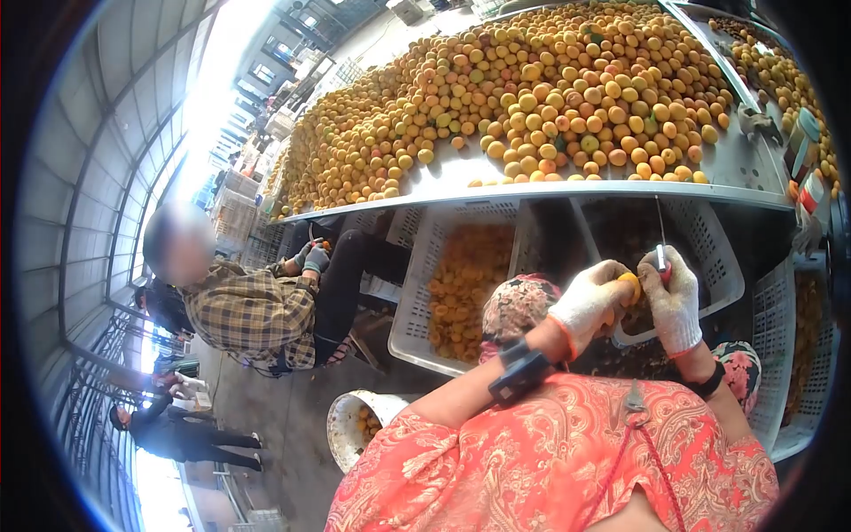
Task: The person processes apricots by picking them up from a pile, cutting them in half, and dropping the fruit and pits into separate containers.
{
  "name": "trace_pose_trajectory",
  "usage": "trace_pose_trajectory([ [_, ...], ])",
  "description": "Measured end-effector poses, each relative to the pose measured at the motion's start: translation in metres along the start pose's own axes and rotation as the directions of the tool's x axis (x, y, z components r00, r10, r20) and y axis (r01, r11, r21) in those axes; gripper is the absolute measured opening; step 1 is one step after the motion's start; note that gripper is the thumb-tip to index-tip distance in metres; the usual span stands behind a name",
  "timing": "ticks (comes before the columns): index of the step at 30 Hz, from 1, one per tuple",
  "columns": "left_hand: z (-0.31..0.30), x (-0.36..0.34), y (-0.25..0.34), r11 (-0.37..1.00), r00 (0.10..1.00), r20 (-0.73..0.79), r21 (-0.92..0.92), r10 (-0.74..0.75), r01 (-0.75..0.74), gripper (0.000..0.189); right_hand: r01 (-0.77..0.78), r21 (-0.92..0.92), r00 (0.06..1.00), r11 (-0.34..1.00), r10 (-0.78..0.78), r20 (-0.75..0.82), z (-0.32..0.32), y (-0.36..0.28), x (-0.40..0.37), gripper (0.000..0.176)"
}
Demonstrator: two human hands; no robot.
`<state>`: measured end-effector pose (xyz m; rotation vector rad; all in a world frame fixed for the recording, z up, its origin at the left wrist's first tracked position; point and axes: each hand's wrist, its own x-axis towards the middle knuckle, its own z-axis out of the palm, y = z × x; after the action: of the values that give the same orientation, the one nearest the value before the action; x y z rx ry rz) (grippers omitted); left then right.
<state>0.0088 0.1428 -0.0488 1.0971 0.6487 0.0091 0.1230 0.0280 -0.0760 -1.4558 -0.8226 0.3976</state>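
My left hand (pixel 592 300), in a white work glove, is closed around a small orange apricot (pixel 630 284). Right beside it my right hand (pixel 674 306), also gloved, grips a knife with a red handle (pixel 661 258); the thin blade points up toward the table edge. Both hands are held over a white slotted crate (pixel 722 266). Red patterned sleeves and a black wrist device (pixel 521 372) cover my forearms.
A metal table (pixel 550 188) heaped with apricots (pixel 550 80) stretches across the top. Under it a white crate (pixel 417 293) holds halved fruit (pixel 465 284). A white bucket (pixel 350 426) stands on the floor. A person in a plaid shirt (pixel 253 310) sits at left.
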Motion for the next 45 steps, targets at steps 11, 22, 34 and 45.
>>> trace_pose_trajectory([
  [11,-0.014,-0.059,-0.020,0.952,0.969,-0.191,-0.228,0.159,-0.202,0.021,-0.127,-0.132,0.987,0.983,0.139,0.082,0.005,0.082,-0.007,0.012],
  [22,-0.039,-0.165,-0.025,0.907,0.925,-0.108,-0.186,0.364,-0.378,0.012,-0.070,-0.343,0.990,0.937,0.107,0.090,-0.035,0.193,-0.016,0.013],
  [34,-0.025,-0.159,-0.031,0.933,0.938,-0.022,-0.094,0.346,-0.346,0.015,-0.347,-0.216,0.926,0.913,0.370,0.077,-0.036,0.207,-0.022,0.005],
  [45,-0.015,-0.153,-0.029,0.949,0.949,0.004,-0.027,0.315,-0.315,0.016,-0.426,-0.254,0.887,0.868,0.457,0.073,-0.029,0.181,-0.033,0.009],
])
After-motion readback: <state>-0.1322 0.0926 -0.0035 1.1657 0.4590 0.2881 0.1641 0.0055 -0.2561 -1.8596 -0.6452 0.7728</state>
